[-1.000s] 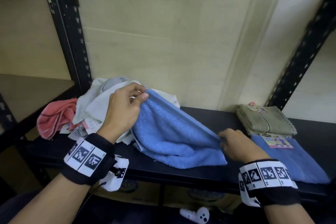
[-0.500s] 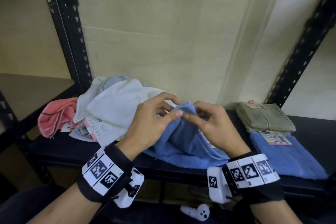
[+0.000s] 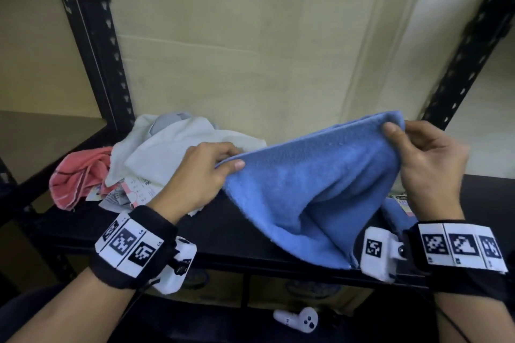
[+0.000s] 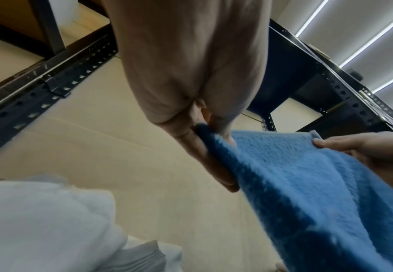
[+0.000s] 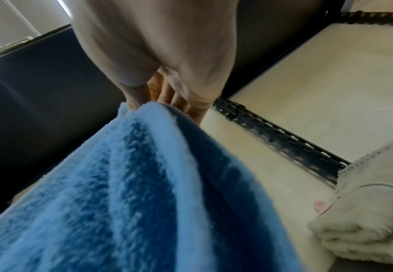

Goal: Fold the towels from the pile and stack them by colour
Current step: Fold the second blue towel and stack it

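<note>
A blue towel (image 3: 309, 189) is stretched in the air above the black shelf (image 3: 228, 234). My left hand (image 3: 206, 172) pinches its left corner, thumb on top. My right hand (image 3: 429, 159) pinches the opposite corner, held higher. The towel hangs in folds down to the shelf's front edge. In the left wrist view the left hand (image 4: 202, 128) pinches the blue towel (image 4: 307, 184) at its edge. In the right wrist view the right hand (image 5: 162, 95) grips the blue towel (image 5: 132, 193). A pile of white towels (image 3: 172, 153) and a pink towel (image 3: 78, 175) lies at the left.
Paper labels (image 3: 133, 192) lie at the pile's front. A folded blue towel with a tag (image 3: 401, 206) peeks out behind my right wrist. A folded pale towel (image 5: 365, 217) sits on the shelf at right. Black uprights (image 3: 94, 44) flank the shelf. A white controller (image 3: 298, 321) lies below.
My hands, close together on the towel half a second ago, have drawn apart. The right hand went right and up with its corner, spreading the blue towel.
</note>
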